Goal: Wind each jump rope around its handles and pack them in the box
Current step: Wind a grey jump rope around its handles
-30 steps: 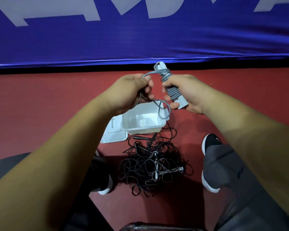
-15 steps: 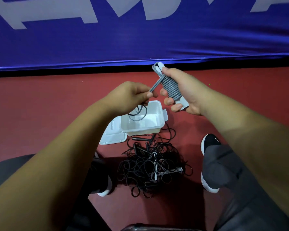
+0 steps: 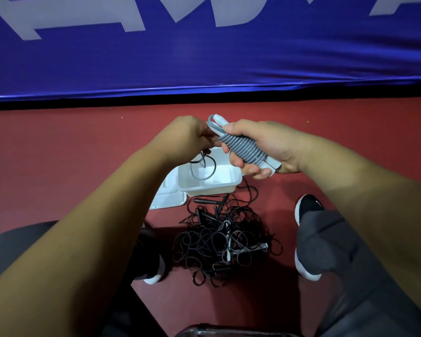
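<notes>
My right grip [image 3: 272, 144] is clutching the grey jump rope [image 3: 243, 148] coiled round its handles, its long axis slanting upper left to lower right. My left grip [image 3: 187, 137], just beside the upper end, is pinching the loose tail [image 3: 204, 172], which is dangling over the open box [image 3: 207, 190] below. Black ropes [image 3: 224, 242] are lying tangled nearer me.

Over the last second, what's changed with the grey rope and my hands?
The left hand pulled the cord taut to the left, then came back up beside the grey rope, laying on more turns. The loose tail over the white box has shrunk to a small loop. The right hand still grips the wound handles; the box, lid and black rope pile have not moved.
</notes>
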The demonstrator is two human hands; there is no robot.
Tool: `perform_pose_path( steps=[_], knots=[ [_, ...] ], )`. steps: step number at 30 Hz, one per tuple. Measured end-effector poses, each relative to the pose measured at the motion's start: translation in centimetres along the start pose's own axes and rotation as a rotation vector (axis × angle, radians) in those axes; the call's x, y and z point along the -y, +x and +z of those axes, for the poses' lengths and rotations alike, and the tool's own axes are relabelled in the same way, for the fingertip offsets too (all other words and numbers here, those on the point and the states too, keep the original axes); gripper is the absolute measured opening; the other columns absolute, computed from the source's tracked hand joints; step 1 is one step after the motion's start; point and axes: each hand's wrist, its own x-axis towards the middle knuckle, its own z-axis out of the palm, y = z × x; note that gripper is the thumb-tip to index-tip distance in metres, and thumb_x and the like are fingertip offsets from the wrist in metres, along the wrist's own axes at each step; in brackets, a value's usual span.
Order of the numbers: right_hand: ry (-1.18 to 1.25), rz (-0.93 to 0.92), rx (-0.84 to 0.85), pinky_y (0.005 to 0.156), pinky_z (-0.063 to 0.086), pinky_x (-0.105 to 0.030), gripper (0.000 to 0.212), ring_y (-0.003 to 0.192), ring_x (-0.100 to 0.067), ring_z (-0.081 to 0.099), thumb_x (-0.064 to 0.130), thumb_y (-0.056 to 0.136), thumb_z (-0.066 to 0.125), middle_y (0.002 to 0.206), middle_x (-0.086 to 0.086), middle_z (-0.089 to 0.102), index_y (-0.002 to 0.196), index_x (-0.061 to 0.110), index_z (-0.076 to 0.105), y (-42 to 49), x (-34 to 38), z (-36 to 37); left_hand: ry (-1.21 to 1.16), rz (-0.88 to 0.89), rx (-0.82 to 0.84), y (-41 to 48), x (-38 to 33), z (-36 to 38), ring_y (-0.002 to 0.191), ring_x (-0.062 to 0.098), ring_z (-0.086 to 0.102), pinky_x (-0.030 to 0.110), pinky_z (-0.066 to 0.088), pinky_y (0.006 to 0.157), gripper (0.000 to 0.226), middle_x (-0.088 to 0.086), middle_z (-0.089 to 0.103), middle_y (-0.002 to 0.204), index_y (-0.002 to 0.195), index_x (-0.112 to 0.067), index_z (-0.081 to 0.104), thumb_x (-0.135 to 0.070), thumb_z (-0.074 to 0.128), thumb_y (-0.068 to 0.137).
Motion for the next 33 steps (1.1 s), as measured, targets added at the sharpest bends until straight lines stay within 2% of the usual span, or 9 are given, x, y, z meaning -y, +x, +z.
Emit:
perform_pose_path(
  steps=[3, 8, 11, 13, 16, 23, 26, 30, 33],
  knots=[
    [0.015, 0.062, 0.121, 0.038, 0.031, -0.018, 0.039, 0.045, -0.016, 0.040, 0.046, 0.106, 0.049, 0.073, -0.012, 0.054, 0.103, 0.009, 0.060, -0.2, -0.1, 0.0, -0.131, -0.025, 0.018, -0.4, 0.0, -0.2, 0.068, 0.011, 0.074, 0.038, 0.064, 0.076, 0.032, 0.002, 0.077, 0.075, 0.075, -0.028, 0.075, -0.005, 0.063, 0.094],
    [-0.053, 0.192, 0.324, 0.038, 0.029, -0.018, 0.049, 0.039, -0.013, 0.039, 0.048, 0.098, 0.049, 0.072, -0.011, 0.055, 0.125, 0.009, 0.064, -1.0, 0.2, -0.3, -0.257, 0.029, 0.004, -0.7, -0.6, -1.2, 0.059, 0.007, 0.061, 0.021, 0.051, 0.059, 0.024, -0.001, 0.075, 0.076, 0.088, -0.019, 0.079, 0.000, 0.066, 0.089],
    [-0.136, 0.264, 0.401, 0.038, 0.031, -0.018, 0.046, 0.042, -0.016, 0.043, 0.045, 0.101, 0.050, 0.075, -0.012, 0.055, 0.140, 0.026, 0.065, -0.9, 0.2, -0.5, -0.270, 0.082, -0.026, -0.6, -0.9, -1.4, 0.070, 0.009, 0.070, 0.022, 0.055, 0.067, 0.013, -0.001, 0.079, 0.085, 0.091, -0.017, 0.079, -0.004, 0.076, 0.090],
    [-0.207, 0.291, 0.404, 0.039, 0.033, -0.017, 0.033, 0.046, -0.018, 0.045, 0.041, 0.107, 0.050, 0.076, -0.011, 0.053, 0.132, 0.036, 0.069, -0.7, -0.1, -0.5, -0.289, 0.103, -0.050, -0.6, -0.9, -1.3, 0.077, 0.018, 0.075, 0.032, 0.063, 0.075, 0.014, 0.001, 0.079, 0.085, 0.091, -0.016, 0.078, -0.002, 0.077, 0.089],
    [-0.318, 0.305, 0.288, 0.040, 0.033, -0.018, 0.022, 0.051, -0.020, 0.047, 0.041, 0.109, 0.054, 0.077, -0.010, 0.052, 0.105, 0.035, 0.075, -0.3, -0.5, -0.7, -0.242, 0.150, -0.079, -0.7, -1.1, -1.1, 0.078, 0.020, 0.076, 0.037, 0.064, 0.077, 0.018, 0.002, 0.078, 0.085, 0.091, -0.015, 0.076, 0.003, 0.074, 0.087],
    [-0.626, 0.239, -0.139, 0.046, 0.042, -0.025, 0.026, 0.064, -0.022, 0.061, 0.045, 0.107, 0.056, 0.085, -0.012, 0.064, 0.116, 0.021, 0.063, 1.4, -2.1, -2.6, 0.099, 0.240, -0.024, -0.5, -0.9, -0.9, 0.078, -0.010, 0.063, 0.004, 0.043, 0.068, 0.029, -0.017, 0.071, 0.082, 0.095, -0.023, 0.078, 0.005, 0.070, 0.087],
    [-0.647, 0.181, -0.230, 0.045, 0.041, -0.026, 0.030, 0.067, -0.026, 0.059, 0.046, 0.108, 0.054, 0.090, -0.014, 0.068, 0.120, 0.019, 0.059, 1.8, -2.4, -2.9, 0.131, 0.138, 0.069, -0.4, -0.4, -0.3, 0.078, -0.005, 0.071, 0.022, 0.058, 0.079, 0.031, -0.011, 0.075, 0.084, 0.096, -0.020, 0.075, 0.008, 0.070, 0.084],
    [-0.441, 0.088, -0.272, 0.045, 0.042, -0.026, 0.022, 0.065, -0.019, 0.060, 0.036, 0.105, 0.062, 0.089, -0.010, 0.062, 0.120, 0.020, 0.060, 2.3, -2.6, -2.7, 0.118, 0.008, 0.109, -0.2, -0.3, 0.7, 0.065, -0.003, 0.064, 0.017, 0.046, 0.059, 0.018, -0.010, 0.073, 0.073, 0.090, -0.020, 0.072, -0.005, 0.078, 0.081],
    [-0.378, 0.051, -0.248, 0.047, 0.043, -0.027, 0.023, 0.070, -0.022, 0.058, 0.029, 0.104, 0.067, 0.090, -0.010, 0.060, 0.124, 0.020, 0.059, 2.4, -2.5, -2.4, 0.004, -0.131, 0.144, -0.2, 0.1, 1.4, 0.062, 0.014, 0.061, 0.025, 0.049, 0.060, 0.011, -0.005, 0.068, 0.069, 0.085, -0.017, 0.072, -0.015, 0.082, 0.081]
  ],
)
